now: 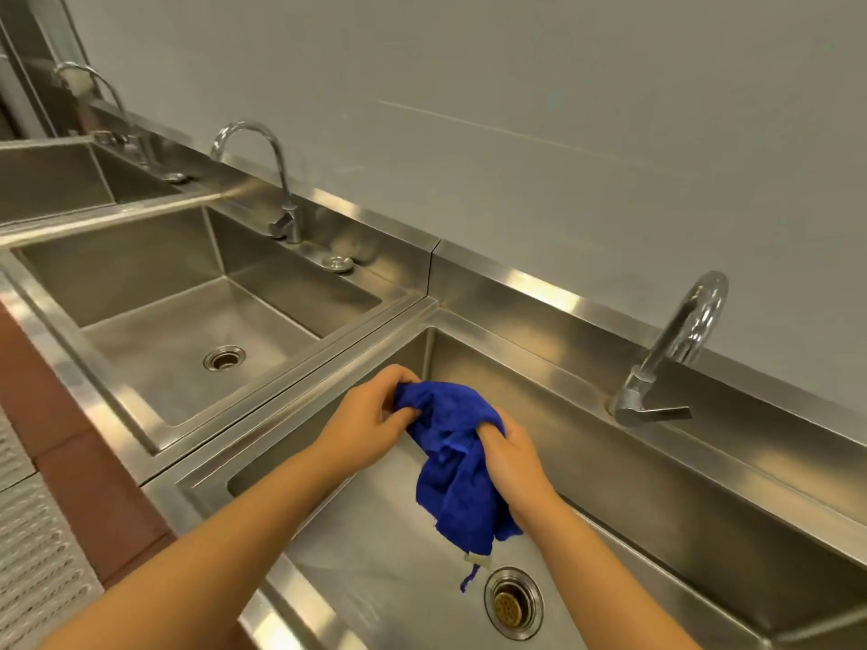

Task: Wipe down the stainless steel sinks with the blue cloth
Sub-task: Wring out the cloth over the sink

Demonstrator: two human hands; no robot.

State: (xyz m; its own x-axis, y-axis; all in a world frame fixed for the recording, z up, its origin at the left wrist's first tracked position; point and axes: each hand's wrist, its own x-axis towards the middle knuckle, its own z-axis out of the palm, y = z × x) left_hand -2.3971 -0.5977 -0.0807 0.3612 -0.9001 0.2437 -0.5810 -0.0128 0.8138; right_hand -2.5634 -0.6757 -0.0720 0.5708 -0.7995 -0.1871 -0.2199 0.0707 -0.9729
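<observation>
From my remote seat I read the scene across. Well left of the fingers lies the middle sink, its drain uncovered and a curved tap behind it. The left hand hangs over the left corner of the near sink, fingers curled tight round 1 bunched end of the blue cloth. The cloth runs rightward between the 2 hands, held above the basin and touching no steel that I can see. A loose tail with a pale tag dangles below the fingers. The right hand has its fingers dug into the other bunch and closed on it. Below and just right of those fingers sits the strainer, and well apart to the right stands the lever tap.

I judge the cloth soft, light and limp, so it will slump wherever it is not gripped. I cannot tell whether it is wet. I would gather it into 1 pad under a palm and tuck the tail in, so nothing snags the strainer. On steel this slick it should glide.
</observation>
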